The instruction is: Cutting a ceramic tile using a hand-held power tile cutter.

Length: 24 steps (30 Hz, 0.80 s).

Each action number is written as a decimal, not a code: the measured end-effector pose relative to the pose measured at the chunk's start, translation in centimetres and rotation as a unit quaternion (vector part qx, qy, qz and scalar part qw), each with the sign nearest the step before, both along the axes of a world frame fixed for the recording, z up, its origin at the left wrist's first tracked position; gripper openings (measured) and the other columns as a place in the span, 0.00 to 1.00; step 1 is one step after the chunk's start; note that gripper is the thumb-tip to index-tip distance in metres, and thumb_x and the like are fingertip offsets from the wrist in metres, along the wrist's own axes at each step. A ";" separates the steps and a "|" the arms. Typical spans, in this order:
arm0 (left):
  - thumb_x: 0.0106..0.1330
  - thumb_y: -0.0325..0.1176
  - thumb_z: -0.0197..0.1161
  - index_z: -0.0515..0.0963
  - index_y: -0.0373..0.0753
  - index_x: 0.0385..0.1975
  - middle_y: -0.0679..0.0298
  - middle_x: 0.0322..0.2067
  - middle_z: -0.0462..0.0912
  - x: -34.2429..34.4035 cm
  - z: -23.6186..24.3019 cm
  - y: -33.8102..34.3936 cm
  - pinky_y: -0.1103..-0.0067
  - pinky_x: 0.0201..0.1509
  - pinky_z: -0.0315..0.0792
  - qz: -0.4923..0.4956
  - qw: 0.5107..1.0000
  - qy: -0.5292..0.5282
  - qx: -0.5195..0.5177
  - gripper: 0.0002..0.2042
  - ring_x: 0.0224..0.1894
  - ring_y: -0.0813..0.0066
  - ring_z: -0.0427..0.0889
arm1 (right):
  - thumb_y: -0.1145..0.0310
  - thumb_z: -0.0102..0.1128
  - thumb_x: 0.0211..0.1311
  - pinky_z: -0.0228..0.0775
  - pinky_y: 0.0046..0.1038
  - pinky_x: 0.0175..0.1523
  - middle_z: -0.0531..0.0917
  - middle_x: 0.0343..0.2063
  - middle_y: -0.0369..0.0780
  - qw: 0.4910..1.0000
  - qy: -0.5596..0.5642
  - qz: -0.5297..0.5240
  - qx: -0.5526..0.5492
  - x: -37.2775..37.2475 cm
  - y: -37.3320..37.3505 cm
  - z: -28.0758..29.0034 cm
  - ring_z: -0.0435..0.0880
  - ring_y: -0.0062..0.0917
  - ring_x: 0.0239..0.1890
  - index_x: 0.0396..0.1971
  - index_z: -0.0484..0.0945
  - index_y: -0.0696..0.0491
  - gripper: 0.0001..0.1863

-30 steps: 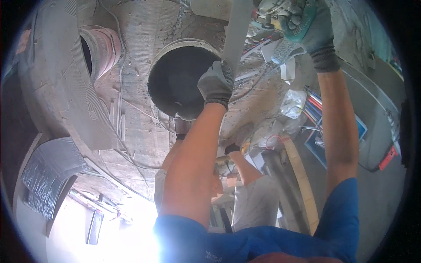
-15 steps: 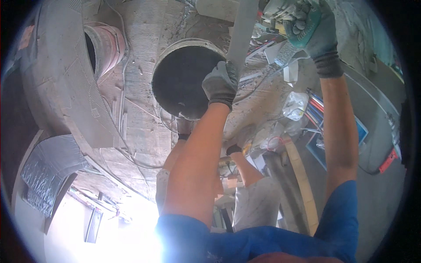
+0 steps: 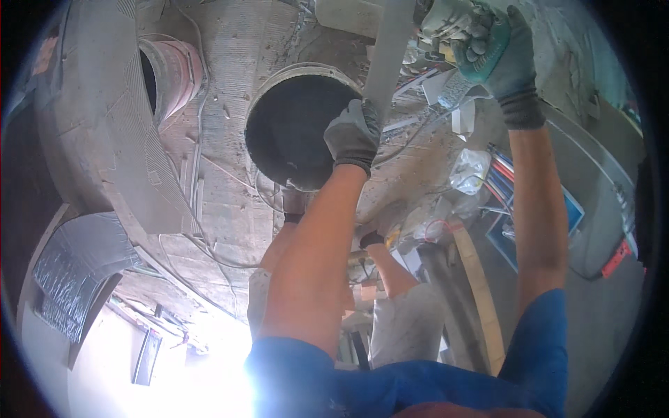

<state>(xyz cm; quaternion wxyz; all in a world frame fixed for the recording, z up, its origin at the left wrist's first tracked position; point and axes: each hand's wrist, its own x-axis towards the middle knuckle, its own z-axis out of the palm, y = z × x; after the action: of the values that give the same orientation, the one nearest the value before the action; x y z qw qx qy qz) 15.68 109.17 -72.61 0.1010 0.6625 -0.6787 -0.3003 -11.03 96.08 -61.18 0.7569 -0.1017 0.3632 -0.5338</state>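
Note:
My left hand (image 3: 352,136), in a dusty grey glove, is closed on the lower end of a long, flat grey strip (image 3: 390,52). The strip rises past the upper edge of the view. At the upper right, my gloved right hand (image 3: 514,70) has its fingers curled around the teal grip (image 3: 491,54) of a dusty, pale tool (image 3: 446,19). The tool's kind and working end cannot be made out. A round bucket with a dark inside (image 3: 296,132) stands just left of and below my left hand.
A pinkish bucket (image 3: 182,73) lies at the upper left beside a large curved grey panel (image 3: 104,125). Cables, a clear plastic bag (image 3: 470,171) and a blue-edged tray (image 3: 573,209) are at right. Another person's arm (image 3: 394,268) shows below; bright glare fills the lower left.
The whole view has shifted slightly. My right hand and the tool sit a little lower, and both hands keep their hold.

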 end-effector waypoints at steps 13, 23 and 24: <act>0.75 0.45 0.52 0.76 0.42 0.33 0.54 0.25 0.83 0.1 0.0 -0.1 0.59 0.31 0.77 0.000 1.000 -0.001 0.011 0.14 0.27 0.50 0.84 | 0.43 0.41 0.71 0.70 0.34 0.49 0.74 0.24 0.31 0.991 0.067 0.000 0.118 -0.6 0.3 0.1 0.68 0.23 0.24 0.34 0.78 0.48 0.25; 0.75 0.46 0.52 0.76 0.42 0.34 0.53 0.25 0.84 0.2 0.2 -0.1 0.59 0.32 0.77 -0.004 1.000 -0.017 0.019 0.14 0.27 0.50 0.85 | 0.43 0.42 0.72 0.72 0.37 0.54 0.79 0.27 0.32 0.976 0.116 -0.060 0.176 0.4 0.4 1.0 0.74 0.23 0.29 0.42 0.81 0.49 0.26; 0.75 0.45 0.53 0.76 0.42 0.34 0.54 0.25 0.83 -0.1 0.2 -0.2 0.59 0.32 0.77 -0.004 1.000 -0.011 0.021 0.14 0.27 0.50 0.85 | 0.43 0.42 0.73 0.73 0.38 0.55 0.80 0.27 0.32 0.986 0.080 -0.020 0.146 -0.5 0.7 0.9 0.75 0.23 0.29 0.43 0.82 0.49 0.26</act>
<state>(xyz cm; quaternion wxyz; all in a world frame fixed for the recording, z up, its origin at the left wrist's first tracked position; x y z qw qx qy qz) 15.57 108.99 -72.36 0.0787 0.6651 -0.6760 -0.3073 -11.54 96.78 -60.26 0.7215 -0.0252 0.4985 -0.4799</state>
